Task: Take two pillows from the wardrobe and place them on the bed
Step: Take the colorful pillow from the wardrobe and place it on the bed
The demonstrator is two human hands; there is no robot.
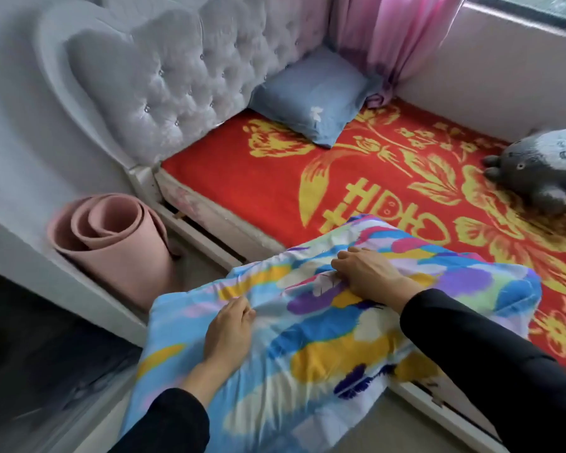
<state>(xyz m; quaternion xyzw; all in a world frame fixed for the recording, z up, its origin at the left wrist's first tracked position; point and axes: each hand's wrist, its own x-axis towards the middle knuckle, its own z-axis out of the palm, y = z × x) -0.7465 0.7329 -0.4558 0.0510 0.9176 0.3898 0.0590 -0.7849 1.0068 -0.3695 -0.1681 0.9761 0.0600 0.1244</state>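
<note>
A pillow with a bright blue, yellow, purple and white cover (pixel 307 338) fills the lower middle of the view, held over the bed's near edge. My left hand (pixel 227 333) pinches its cover near the left side. My right hand (pixel 363 273) grips the fabric at its far edge. A plain blue pillow (pixel 311 96) lies at the head of the bed, leaning against the tufted grey headboard (pixel 183 76). The bed (pixel 242 178) is covered with a red blanket with yellow patterns. The wardrobe is out of view.
A grey plush toy (pixel 539 168) lies at the bed's right side by the wall. A rolled pink mat (pixel 111 237) stands on the floor left of the bed. Pink curtains (pixel 402 37) hang in the far corner under a window.
</note>
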